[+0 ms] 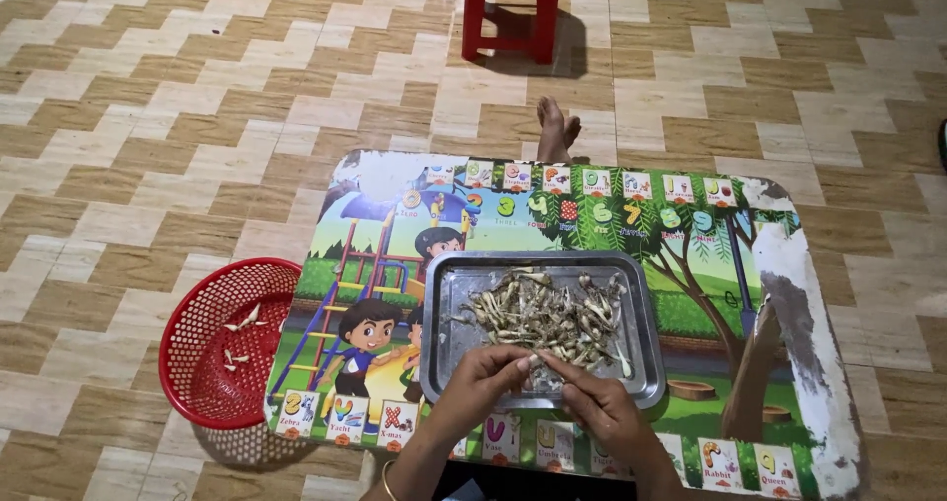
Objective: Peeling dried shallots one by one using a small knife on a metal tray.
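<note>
A steel tray (444,294) sits on a small low table (691,432) with a colourful cartoon picture top. In the tray lies a heap of several small dried fish (547,314). My left hand (478,383) and my right hand (597,407) meet over the tray's near edge. The fingertips of both pinch one small dried fish (538,360) between them. A thin bangle is on my left wrist.
A red plastic basket (222,343) with a few small fish bits stands on the tiled floor at the table's left. A foot (552,131) shows beyond the table's far edge. A red plastic stool (511,13) stands further back.
</note>
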